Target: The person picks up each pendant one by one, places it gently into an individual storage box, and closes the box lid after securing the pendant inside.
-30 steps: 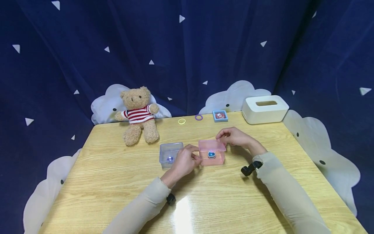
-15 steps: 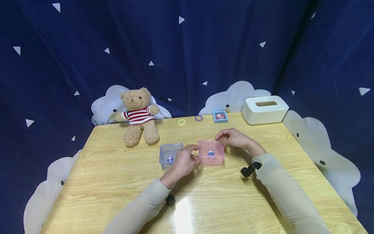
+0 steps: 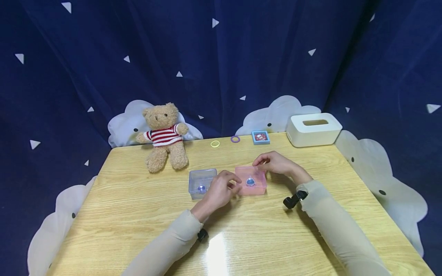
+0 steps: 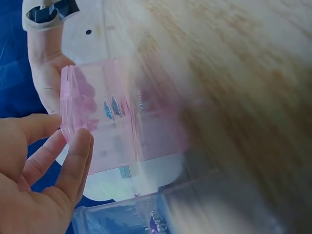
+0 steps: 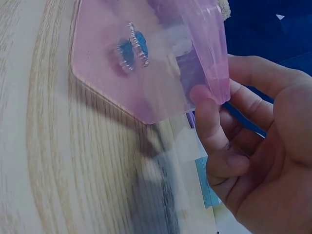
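Observation:
A small translucent pink plastic box (image 3: 256,189) stands on the table with its lid down. Through its walls shows a blue-stoned ornament (image 3: 250,182) with a beaded silvery edge. My left hand (image 3: 220,188) is at the box's left side, its fingertips around the lid edge and side in the left wrist view. At the far right corner, my right hand (image 3: 275,162) pinches the lid edge between thumb and fingers. Left of the pink box is a translucent blue box (image 3: 199,177), partly behind my left hand, with a purple-stoned ornament (image 3: 201,188) inside.
A teddy bear (image 3: 160,136) in a striped shirt sits at the back left. Along the back edge lie a yellow ring (image 3: 215,143), a purple ring (image 3: 235,139) and a blue-framed square (image 3: 260,137). A white tissue box (image 3: 313,132) stands at the back right.
The pink box's lid, raised a second ago, has come down over the ornament. My right hand has shifted slightly left with it, and my left fingertips have moved right onto the box's edge.

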A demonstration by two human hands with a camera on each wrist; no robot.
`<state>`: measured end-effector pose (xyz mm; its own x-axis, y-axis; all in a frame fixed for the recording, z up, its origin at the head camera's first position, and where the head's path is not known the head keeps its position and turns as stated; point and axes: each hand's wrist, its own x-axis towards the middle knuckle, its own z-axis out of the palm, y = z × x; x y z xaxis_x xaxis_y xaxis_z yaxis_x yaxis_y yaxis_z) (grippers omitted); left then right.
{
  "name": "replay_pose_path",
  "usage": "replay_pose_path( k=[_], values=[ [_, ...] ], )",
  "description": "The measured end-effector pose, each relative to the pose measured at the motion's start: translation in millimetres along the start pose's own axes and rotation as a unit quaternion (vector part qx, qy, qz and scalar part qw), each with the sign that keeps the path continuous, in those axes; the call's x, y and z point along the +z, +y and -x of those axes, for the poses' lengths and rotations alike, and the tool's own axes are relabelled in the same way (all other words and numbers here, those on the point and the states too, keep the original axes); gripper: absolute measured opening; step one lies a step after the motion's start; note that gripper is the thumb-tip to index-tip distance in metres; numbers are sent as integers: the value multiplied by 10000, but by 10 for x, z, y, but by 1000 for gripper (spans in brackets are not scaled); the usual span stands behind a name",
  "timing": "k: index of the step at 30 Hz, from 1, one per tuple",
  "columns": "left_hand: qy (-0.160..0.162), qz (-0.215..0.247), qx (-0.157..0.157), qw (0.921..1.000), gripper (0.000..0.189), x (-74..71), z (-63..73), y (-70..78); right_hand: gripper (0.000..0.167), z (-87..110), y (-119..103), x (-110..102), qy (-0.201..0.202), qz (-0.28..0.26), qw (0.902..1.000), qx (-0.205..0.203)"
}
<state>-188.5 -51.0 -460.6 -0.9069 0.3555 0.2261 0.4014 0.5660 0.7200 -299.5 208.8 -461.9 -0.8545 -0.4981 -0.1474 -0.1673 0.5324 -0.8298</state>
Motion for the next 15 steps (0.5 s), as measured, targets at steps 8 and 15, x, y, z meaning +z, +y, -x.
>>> replay_pose_path(
  k=[8,15],
  values=[
    [-22,-70,-99,9999,10,17,0,27,21,18,17,10,60,19,10000,46],
    [-4,-166,-191,9997,9,23,-5,49,20,17,11,25,92,10,10000,24]
  ],
)
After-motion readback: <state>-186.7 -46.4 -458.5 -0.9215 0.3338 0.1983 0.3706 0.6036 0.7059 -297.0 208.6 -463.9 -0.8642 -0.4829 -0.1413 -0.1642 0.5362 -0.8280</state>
